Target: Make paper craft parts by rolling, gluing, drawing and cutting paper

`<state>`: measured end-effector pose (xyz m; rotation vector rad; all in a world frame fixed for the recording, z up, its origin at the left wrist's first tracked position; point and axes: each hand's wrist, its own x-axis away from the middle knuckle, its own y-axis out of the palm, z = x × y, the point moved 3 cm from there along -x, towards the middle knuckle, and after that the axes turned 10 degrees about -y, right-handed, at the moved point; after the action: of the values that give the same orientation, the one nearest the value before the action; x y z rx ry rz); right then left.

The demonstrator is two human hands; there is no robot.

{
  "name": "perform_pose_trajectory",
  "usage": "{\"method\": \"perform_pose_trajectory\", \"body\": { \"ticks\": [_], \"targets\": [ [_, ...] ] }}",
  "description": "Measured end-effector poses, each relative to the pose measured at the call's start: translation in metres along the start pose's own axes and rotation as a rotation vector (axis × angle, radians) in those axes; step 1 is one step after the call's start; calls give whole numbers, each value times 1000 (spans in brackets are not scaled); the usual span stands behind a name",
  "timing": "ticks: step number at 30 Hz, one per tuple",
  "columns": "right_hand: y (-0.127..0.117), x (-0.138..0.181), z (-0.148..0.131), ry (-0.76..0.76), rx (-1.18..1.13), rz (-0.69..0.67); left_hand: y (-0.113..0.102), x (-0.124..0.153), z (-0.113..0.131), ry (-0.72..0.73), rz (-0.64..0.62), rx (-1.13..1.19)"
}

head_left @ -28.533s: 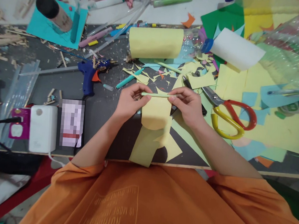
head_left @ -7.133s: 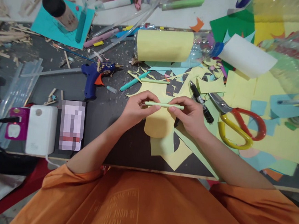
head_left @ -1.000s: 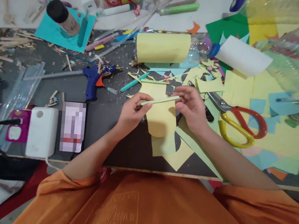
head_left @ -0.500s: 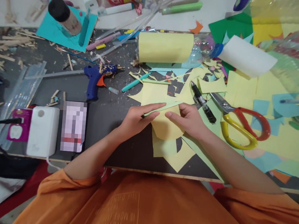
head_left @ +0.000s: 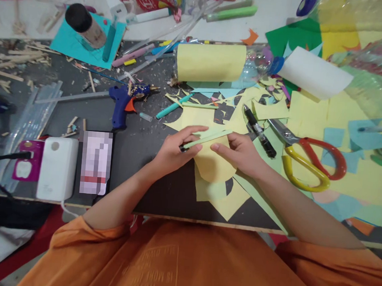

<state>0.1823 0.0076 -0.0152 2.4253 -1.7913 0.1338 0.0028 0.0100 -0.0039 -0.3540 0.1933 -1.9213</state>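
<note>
My left hand (head_left: 174, 148) and my right hand (head_left: 245, 154) are both closed on a pale yellow paper piece (head_left: 217, 165) with a rounded lower edge. Along its top runs a narrow light green paper edge (head_left: 209, 138), which looks folded over. My left thumb presses near the left end of this edge, with the forefinger raised behind it. A small dark bit in the left palm is too hidden to name. My right thumb lies on the paper's face, its fingers behind. Beside the right hand are a black marker (head_left: 260, 131) and scissors (head_left: 308, 163) with red and yellow handles.
Yellow paper scraps (head_left: 231, 201) lie under my hands. A blue glue gun (head_left: 121, 104) is left of them, near a phone (head_left: 94, 162) and a white power bank (head_left: 57, 167). Behind lies a plastic bottle wrapped in yellow paper (head_left: 210, 63), beside a white paper roll (head_left: 317, 73).
My left fingers have lifted off the paper's top edge, so more of the light green edge shows. The right hand stays in place. The view has shifted slightly.
</note>
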Motion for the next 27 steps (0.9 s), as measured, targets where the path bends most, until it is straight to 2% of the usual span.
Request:
{"method": "perform_pose_trajectory", "body": {
  "ticks": [5,8,11,14,18,20,25,27],
  "targets": [
    [2,1,-3,-31,77,-40,3,1,1,-38,-26,50],
    [0,-1,-1,-72,-43,12,0,-1,0,-93,42,55],
    [-6,-5,2,-121,-189,101,-12,-6,-5,-112,220,147],
    [-9,-8,2,-116,-249,121,-30,-12,-12,-37,442,231],
    [-10,-9,-4,-90,-295,140,-49,-19,-22,-25,600,206],
    [-10,-9,-7,-69,-295,118,-52,-20,-23,-40,596,124],
    [-12,-10,-7,-40,-290,109,-42,-18,-12,3,377,-148],
    [-13,-10,-6,-44,-289,130,-39,-15,-8,68,391,-303]
  ]
}}
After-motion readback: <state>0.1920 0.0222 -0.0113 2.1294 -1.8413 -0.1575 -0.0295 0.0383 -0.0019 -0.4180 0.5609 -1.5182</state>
